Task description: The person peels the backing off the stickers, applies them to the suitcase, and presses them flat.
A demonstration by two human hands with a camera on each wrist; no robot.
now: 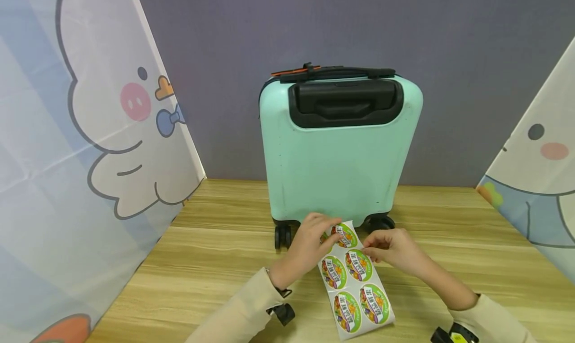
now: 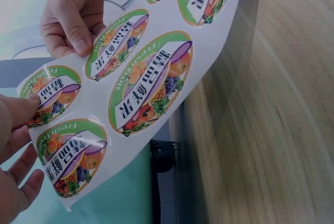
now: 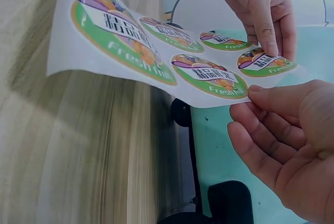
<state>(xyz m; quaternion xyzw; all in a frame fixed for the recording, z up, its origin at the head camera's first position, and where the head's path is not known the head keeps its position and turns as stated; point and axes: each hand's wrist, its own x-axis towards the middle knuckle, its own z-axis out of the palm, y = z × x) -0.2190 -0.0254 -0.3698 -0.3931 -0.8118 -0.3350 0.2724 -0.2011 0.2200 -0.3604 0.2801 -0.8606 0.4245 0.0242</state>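
Note:
A white sheet (image 1: 365,326) of oval fruit stickers stretches between both hands, printed "Fresh fruit" with coloured fruit and dark characters. My left hand (image 1: 307,245) pinches its far end, the thumb on top of a sticker (image 2: 52,96) and fingers beneath. At the right edge, my right hand (image 1: 395,250) pinches the sheet beside a green-rimmed sticker (image 3: 211,75), thumb above and curled fingers underneath. Both wrist views show the sheet bowed and raised above the wooden table at the gripped end. Just beyond the hands stands a mint-green suitcase (image 1: 337,173).
The suitcase rests upright on black wheels (image 1: 283,236) on the wood-grain table (image 1: 215,263), its black handle (image 1: 346,103) at the top. A grey wall (image 1: 215,83) rises behind it. Cartoon-printed cloths (image 1: 112,173) hang at left and right.

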